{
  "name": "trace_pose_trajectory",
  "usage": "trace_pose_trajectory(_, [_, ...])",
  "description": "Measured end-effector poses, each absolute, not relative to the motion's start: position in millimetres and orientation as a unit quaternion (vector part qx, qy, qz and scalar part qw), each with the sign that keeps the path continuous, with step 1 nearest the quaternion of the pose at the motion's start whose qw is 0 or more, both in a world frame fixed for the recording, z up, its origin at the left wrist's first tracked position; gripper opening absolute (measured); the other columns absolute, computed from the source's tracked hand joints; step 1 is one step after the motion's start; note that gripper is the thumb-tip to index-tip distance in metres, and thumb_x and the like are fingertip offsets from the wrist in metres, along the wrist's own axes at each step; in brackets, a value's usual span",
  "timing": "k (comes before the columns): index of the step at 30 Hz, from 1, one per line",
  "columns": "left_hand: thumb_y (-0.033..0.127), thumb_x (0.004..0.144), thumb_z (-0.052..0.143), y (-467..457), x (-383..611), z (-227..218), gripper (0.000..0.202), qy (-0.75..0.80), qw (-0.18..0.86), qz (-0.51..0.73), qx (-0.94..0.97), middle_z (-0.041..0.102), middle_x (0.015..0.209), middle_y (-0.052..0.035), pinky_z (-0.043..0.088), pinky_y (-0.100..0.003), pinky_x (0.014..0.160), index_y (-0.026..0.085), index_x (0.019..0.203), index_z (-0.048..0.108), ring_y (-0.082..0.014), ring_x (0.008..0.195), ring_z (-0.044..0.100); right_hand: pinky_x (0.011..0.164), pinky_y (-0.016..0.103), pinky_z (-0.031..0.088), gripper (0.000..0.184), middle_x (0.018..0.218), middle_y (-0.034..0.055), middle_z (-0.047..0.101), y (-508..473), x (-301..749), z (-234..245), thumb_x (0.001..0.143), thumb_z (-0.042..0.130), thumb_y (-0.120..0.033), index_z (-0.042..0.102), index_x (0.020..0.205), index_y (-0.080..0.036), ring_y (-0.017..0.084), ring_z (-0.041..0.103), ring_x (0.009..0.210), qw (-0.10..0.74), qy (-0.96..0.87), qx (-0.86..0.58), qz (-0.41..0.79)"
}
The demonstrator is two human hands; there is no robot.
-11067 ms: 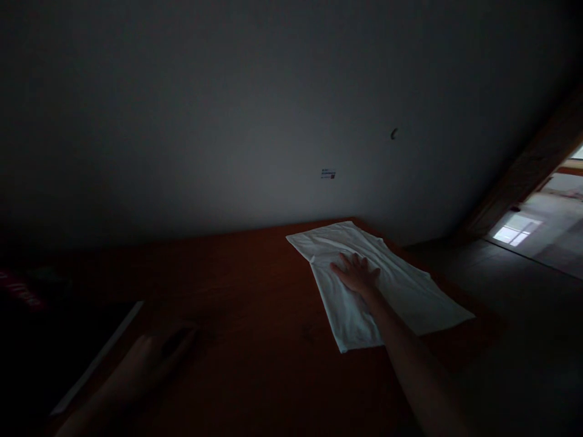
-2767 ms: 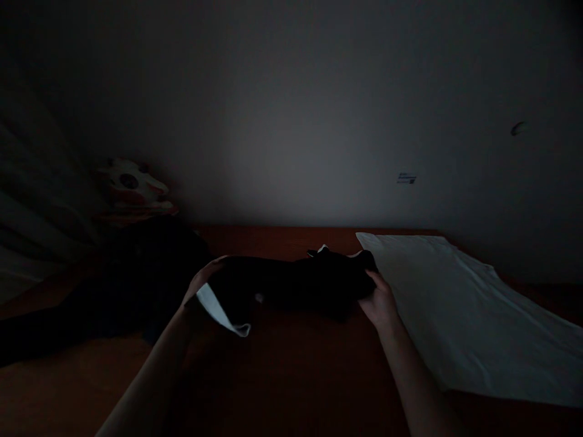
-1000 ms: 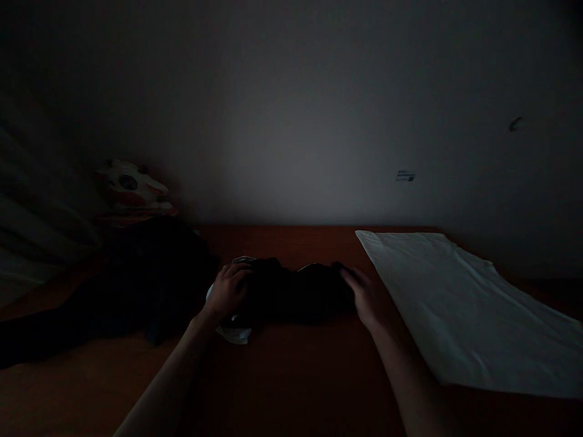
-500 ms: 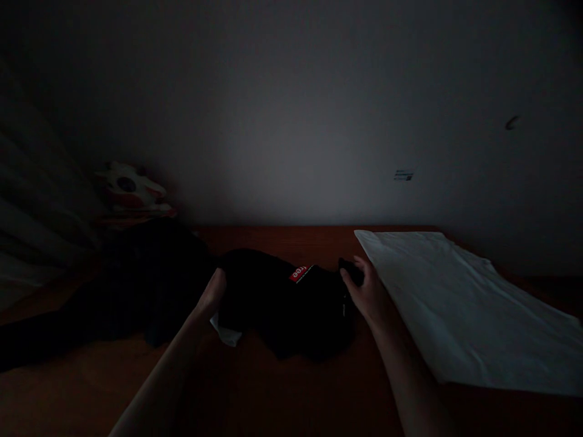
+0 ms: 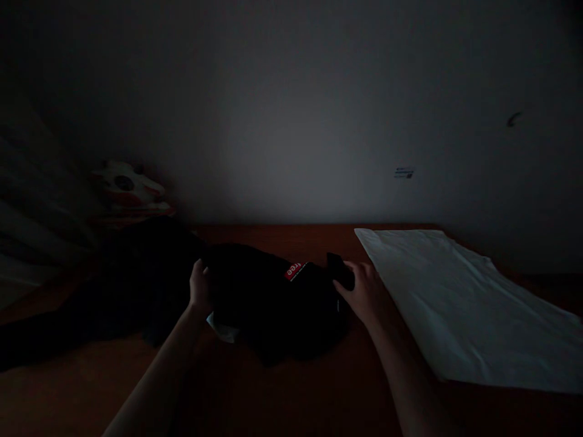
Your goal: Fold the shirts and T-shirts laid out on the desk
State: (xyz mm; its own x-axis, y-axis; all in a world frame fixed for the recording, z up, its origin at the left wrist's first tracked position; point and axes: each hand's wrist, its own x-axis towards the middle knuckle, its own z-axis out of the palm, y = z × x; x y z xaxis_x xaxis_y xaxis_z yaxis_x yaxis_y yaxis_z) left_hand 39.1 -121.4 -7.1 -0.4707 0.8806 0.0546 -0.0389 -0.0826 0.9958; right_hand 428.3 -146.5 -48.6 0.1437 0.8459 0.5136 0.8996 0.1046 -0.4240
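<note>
A black garment (image 5: 277, 309) with a red "free" print lies bunched in the middle of the wooden surface; its exact kind is lost in the dark. My right hand (image 5: 362, 288) pinches a raised fold at its right end between thumb and fingers. At the left end, my left hand (image 5: 199, 288) is closed on the dark cloth, with its fingertips partly hidden. A small pale piece of cloth (image 5: 223, 331) sticks out from under the garment near my left wrist.
A white cloth (image 5: 460, 303) lies spread at the right. More dark clothing (image 5: 122, 291) is heaped at the left, before a white and red cow-like toy (image 5: 130, 182). A pale curtain (image 5: 31, 200) hangs at the far left. The wall (image 5: 291, 121) rises behind the wooden surface (image 5: 68, 388).
My left hand has shifted left and its fingers have curled toward the cloth. My right hand has the fold lifted slightly higher and further left. The printed garment has moved slightly left.
</note>
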Motion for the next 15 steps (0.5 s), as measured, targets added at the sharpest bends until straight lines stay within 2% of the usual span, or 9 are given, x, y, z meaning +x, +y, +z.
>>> trace_pose_trajectory(3, [0.046,0.066,0.065,-121.9,39.5,-14.7,0.027,0.619,0.227,0.563,0.497,0.063,0.082,-0.0066,0.056,-0.041,0.077,0.021,0.075,0.065,-0.0295,0.088,0.062,0.087,0.041,0.050,0.044,0.103,0.0152,0.070,-147.7,428.6,-43.2,0.091,0.055,-0.053,0.064,0.115,-0.017,0.030,0.067,0.099,0.330,-0.595,-0.733,-0.009])
trace_pose_trajectory(5, [0.042,0.060,0.068,-122.6,40.9,-19.1,0.030,0.626,0.106,0.476,0.609,0.064,0.106,-0.0132,0.049,-0.053,0.097,0.020,0.081,0.069,-0.0376,0.111,0.056,0.080,0.040,0.051,0.047,0.096,0.0138,0.073,-150.7,424.2,-38.2,0.095,0.047,-0.057,0.065,0.115,-0.018,0.029,0.070,0.089,0.290,-0.583,-0.758,0.041])
trace_pose_trajectory(7, [0.043,0.062,0.067,-122.3,43.1,-23.2,0.036,0.604,0.011,0.375,0.703,0.059,0.129,-0.0162,0.040,-0.061,0.107,0.020,0.091,0.071,-0.0416,0.127,0.046,0.080,0.040,0.051,0.056,0.094,0.0127,0.075,-155.1,415.7,-33.8,0.095,0.044,-0.064,0.064,0.120,-0.019,0.029,0.072,0.088,0.276,-0.585,-0.757,0.098])
trace_pose_trajectory(8, [0.044,0.065,0.065,-121.8,44.6,-25.3,0.038,0.587,0.004,0.340,0.735,0.056,0.137,-0.0157,0.038,-0.061,0.109,0.021,0.096,0.071,-0.0415,0.131,0.044,0.083,0.040,0.051,0.062,0.097,0.0127,0.075,-157.6,410.3,-32.6,0.093,0.044,-0.068,0.062,0.126,-0.019,0.029,0.072,0.092,0.288,-0.587,-0.745,0.132])
trace_pose_trajectory(10, [0.043,0.071,0.062,-120.8,49.0,-29.4,0.041,0.554,0.032,0.282,0.783,0.056,0.141,-0.0152,0.040,-0.059,0.110,0.022,0.104,0.070,-0.0396,0.133,0.047,0.093,0.041,0.051,0.076,0.117,0.0149,0.072,-163.3,398.0,-33.0,0.089,0.046,-0.074,0.052,0.141,-0.018,0.029,0.069,0.109,0.316,-0.615,-0.692,0.206])
trace_pose_trajectory(11, [0.043,0.072,0.062,-120.9,52.0,-31.0,0.042,0.542,0.048,0.257,0.799,0.058,0.140,-0.0158,0.041,-0.057,0.110,0.021,0.108,0.069,-0.0391,0.132,0.049,0.099,0.043,0.048,0.085,0.132,0.0170,0.065,-166.0,391.7,-34.7,0.086,0.050,-0.077,0.046,0.147,-0.018,0.030,0.064,0.121,0.317,-0.642,-0.658,0.231])
trace_pose_trajectory(13, [0.042,0.074,0.064,-123.5,59.7,-32.7,0.046,0.536,0.061,0.220,0.813,0.062,0.137,-0.0179,0.040,-0.055,0.112,0.019,0.113,0.068,-0.0396,0.131,0.052,0.112,0.050,0.038,0.103,0.157,0.0203,0.042,-170.0,380.2,-40.0,0.073,0.065,-0.079,0.039,0.152,-0.020,0.035,0.043,0.143,0.286,-0.712,-0.599,0.227])
trace_pose_trajectory(15, [0.040,0.074,0.067,-129.7,69.6,-31.9,0.048,0.547,0.055,0.205,0.810,0.064,0.133,-0.0183,0.041,-0.055,0.111,0.019,0.117,0.067,-0.0402,0.128,0.055,0.117,0.059,0.027,0.110,0.164,0.0211,0.027,-170.5,372.2,-45.2,0.061,0.079,-0.074,0.043,0.150,-0.021,0.041,0.027,0.150,0.251,-0.757,-0.581,0.158])
